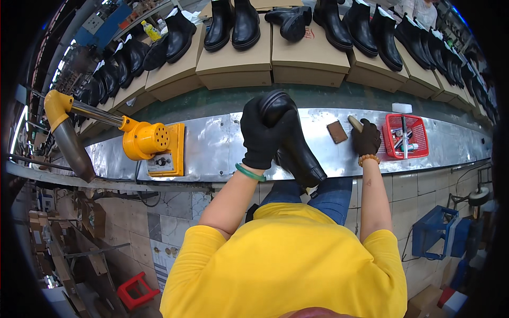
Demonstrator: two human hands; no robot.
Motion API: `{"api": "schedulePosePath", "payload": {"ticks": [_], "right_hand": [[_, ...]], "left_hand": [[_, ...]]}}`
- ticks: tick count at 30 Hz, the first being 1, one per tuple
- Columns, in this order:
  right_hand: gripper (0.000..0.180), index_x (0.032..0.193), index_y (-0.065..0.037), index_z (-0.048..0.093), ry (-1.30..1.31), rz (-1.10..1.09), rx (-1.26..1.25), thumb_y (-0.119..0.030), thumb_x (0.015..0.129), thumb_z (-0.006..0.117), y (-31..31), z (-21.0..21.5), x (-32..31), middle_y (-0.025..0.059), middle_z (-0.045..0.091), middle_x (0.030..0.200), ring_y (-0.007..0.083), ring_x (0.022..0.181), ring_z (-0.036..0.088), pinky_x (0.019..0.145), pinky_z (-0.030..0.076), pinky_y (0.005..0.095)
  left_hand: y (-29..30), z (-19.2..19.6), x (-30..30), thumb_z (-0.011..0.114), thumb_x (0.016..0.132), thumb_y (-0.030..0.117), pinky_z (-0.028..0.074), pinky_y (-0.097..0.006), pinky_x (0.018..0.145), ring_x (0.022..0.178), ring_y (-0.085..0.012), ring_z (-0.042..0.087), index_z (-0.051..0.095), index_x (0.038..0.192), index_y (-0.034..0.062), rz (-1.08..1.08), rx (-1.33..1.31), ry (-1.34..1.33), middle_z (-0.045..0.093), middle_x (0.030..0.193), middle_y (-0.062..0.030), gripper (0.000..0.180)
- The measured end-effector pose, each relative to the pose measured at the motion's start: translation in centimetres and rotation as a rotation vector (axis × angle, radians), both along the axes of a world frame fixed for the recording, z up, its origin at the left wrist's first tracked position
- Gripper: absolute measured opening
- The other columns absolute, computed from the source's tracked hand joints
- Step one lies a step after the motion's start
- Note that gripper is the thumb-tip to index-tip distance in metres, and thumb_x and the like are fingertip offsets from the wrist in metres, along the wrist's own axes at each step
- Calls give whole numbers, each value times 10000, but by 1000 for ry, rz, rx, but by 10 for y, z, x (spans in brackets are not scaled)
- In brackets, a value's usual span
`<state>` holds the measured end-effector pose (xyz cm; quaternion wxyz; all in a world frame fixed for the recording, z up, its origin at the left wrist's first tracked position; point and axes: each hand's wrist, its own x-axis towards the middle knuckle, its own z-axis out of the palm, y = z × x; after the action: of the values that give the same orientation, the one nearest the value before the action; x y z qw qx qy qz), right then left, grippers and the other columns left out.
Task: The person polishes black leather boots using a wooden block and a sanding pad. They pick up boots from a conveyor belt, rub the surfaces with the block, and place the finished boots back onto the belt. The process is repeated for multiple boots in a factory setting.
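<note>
- The left hand [261,139], in a black glove with a green bangle at the wrist, has its grip clamped on a glossy black leather ankle boot [293,139], held tilted over the shiny metal desk [212,143] near the centre.
- The right hand [366,139], also gloved in black, has its grip closed on a pale wooden-handled tool [354,123] at the boot's 3 o'clock.
- A small brown rectangular pad [336,132] lies just beside that hand, at its 9 o'clock.
- A red plastic mesh basket [419,127] sits at its 3 o'clock.
- A yellow hot-air blower [146,140] stands at the boot's 9 o'clock.
- Black boots on tan cardboard boxes [236,63] line up at 12 o'clock.
</note>
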<state>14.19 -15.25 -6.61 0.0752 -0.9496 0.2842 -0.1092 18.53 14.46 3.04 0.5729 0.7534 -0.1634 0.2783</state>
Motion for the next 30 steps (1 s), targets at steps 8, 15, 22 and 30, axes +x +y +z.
{"api": "schedulePosePath", "payload": {"ticks": [8, 15, 22, 30], "right_hand": [[296, 1007, -106, 643, -302, 165, 134, -309, 792, 625, 9, 19, -18, 118, 634, 952, 296, 901, 589, 810, 449, 401], [198, 932, -95, 651, -344, 265, 187, -246, 804, 649, 11, -10, -42, 84, 651, 900, 264, 842, 606, 756, 465, 382], [185, 906, -77, 654, -346, 236, 324, -231, 805, 639, 14, -28, -50, 105, 650, 892, 282, 812, 612, 732, 474, 388], [381, 1242, -74, 523, -359, 543, 1198, -135, 873, 594, 71, -6, -59, 65, 623, 1028, 137, 908, 581, 803, 489, 296]], "left_hand": [[11, -3, 22, 807, 664, 310, 485, -338, 738, 793, -220, 612, 559, 974, 24, 125, -78, 150, 622, 895, -119, 489], [44, -29, 58, 774, 715, 300, 456, -351, 841, 944, -244, 591, 540, 1067, -8, 145, -242, 285, 612, 1029, -156, 524], [45, -36, 56, 729, 769, 287, 404, -355, 965, 1143, -286, 519, 405, 1332, 5, 192, -141, 154, 523, 1250, -195, 709], [47, -55, 66, 595, 892, 186, 392, -330, 981, 1107, -222, 533, 518, 1235, -9, 139, 17, 6, 568, 1203, -139, 402]]}}
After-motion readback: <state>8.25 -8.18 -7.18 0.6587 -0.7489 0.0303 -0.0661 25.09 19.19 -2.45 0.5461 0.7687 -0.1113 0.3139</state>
